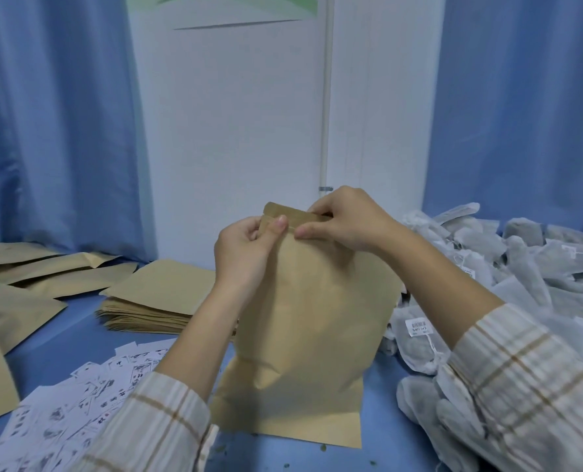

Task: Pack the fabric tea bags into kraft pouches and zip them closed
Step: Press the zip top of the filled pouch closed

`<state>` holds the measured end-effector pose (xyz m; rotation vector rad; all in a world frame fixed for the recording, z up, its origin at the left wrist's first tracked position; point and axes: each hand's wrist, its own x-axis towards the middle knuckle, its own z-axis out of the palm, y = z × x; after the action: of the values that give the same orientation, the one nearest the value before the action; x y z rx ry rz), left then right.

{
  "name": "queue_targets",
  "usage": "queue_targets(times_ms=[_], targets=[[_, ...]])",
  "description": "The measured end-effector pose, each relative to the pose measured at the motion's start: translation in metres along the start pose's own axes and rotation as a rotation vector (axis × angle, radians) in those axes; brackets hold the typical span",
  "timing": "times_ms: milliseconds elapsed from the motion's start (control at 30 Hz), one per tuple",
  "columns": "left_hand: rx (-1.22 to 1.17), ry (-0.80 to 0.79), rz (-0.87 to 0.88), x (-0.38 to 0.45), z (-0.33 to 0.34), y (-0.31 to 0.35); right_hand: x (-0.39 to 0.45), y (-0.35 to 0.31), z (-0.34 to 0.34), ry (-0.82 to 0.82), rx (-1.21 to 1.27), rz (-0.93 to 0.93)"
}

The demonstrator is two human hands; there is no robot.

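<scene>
I have both hands at the kraft pouch (pixel 303 321), upright at near centre: left hand (pixel 246 247) and right hand (pixel 343 218) pinch its top strip (contents hidden). Many fabric tea bags (pixel 521 267) remain right; empty pouches (pixel 157 301) wait left.

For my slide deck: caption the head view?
Both hands pinch a standing kraft pouch's top edge.

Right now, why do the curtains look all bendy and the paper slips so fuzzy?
Head view: the wide lens bows the blue curtains at the frame's sides; the printed slips at the bottom corner smear softly; the light is even, without glare, and the kraft pouch between both hands stays fairly sharp.
</scene>
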<state>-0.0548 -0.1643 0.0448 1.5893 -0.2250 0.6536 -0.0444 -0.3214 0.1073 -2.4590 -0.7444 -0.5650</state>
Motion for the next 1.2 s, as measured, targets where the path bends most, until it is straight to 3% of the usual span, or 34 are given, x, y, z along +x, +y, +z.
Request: queue_targets(times_ms=[333, 533, 633, 733, 833, 1033, 1200], targets=[[-0.208, 0.059, -0.091, -0.006, -0.005, 0.007, 0.001, -0.007, -0.007, -0.086, 0.074, 0.116], [-0.114, 0.191, 0.017, -0.010, 0.005, 0.005, 0.003, -0.008, 0.001, -0.020, 0.136, 0.139], [-0.060, 0.186, 0.042, -0.011, 0.005, 0.002, 0.001, -0.010, 0.000, -0.055, 0.076, 0.092], [-0.104, 0.085, -0.015, -0.010, 0.003, -0.001, 0.003, -0.010, 0.001, -0.042, 0.044, 0.032], [-0.127, 0.016, -0.059, -0.009, 0.003, -0.002, 0.005, -0.011, 0.010, 0.014, -0.138, -0.033], [-0.110, 0.179, -0.014, -0.006, -0.003, -0.010, 0.002, -0.002, -0.004, -0.133, -0.222, -0.042], [-0.182, 0.133, -0.006, -0.005, -0.003, -0.010, 0.001, 0.003, -0.005, -0.027, -0.140, -0.063]])
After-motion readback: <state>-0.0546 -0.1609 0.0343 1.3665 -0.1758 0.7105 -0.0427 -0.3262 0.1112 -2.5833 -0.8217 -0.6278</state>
